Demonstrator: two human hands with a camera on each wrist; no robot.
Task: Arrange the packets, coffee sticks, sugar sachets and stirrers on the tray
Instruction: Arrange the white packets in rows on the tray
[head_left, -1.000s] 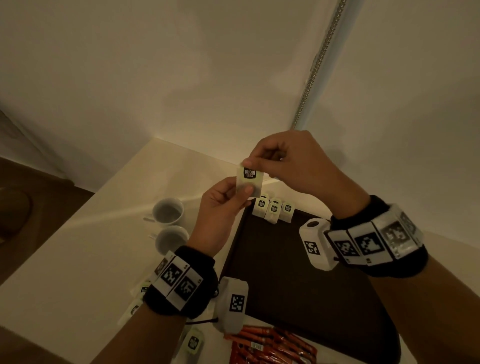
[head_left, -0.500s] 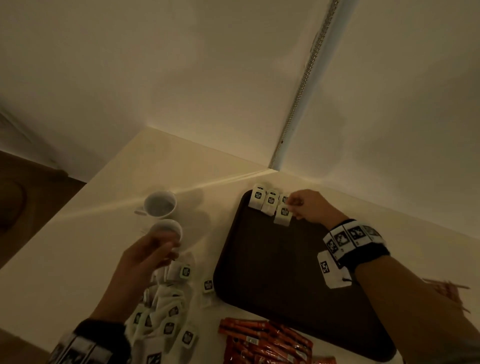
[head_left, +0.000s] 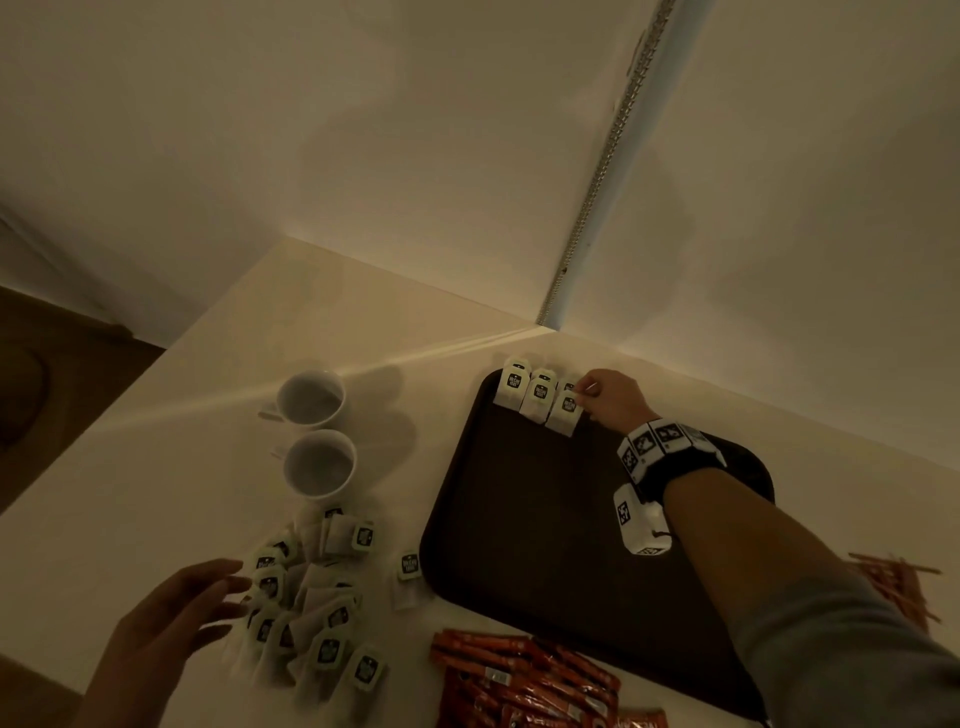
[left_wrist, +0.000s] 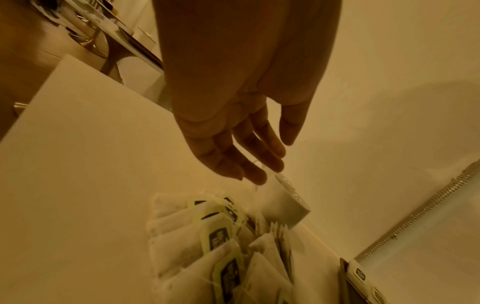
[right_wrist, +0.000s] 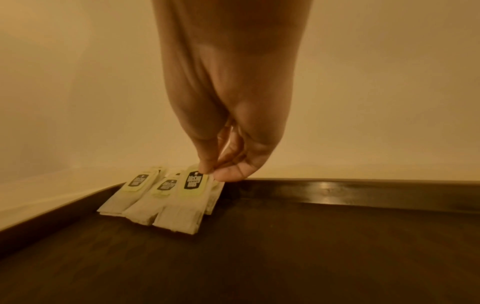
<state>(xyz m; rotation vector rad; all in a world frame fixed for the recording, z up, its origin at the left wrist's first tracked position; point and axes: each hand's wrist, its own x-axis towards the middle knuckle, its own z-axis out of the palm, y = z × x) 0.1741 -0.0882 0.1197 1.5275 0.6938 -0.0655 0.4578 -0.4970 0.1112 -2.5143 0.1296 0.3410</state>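
A packet was being laid in the row at the tray's far left corner, pinched by the right hand. The left hand hovered spread over the pile near the table's front edge; probably one more packet must be picked next.

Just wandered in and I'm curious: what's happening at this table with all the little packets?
A person is laying tea bags in a row on a dark tray. Their right hand pinches the tag of the newest tea bag at the tray's far corner. Their left hand reaches, fingers open, toward the loose tea bag pile on the table. Red sticks lie off the tray.
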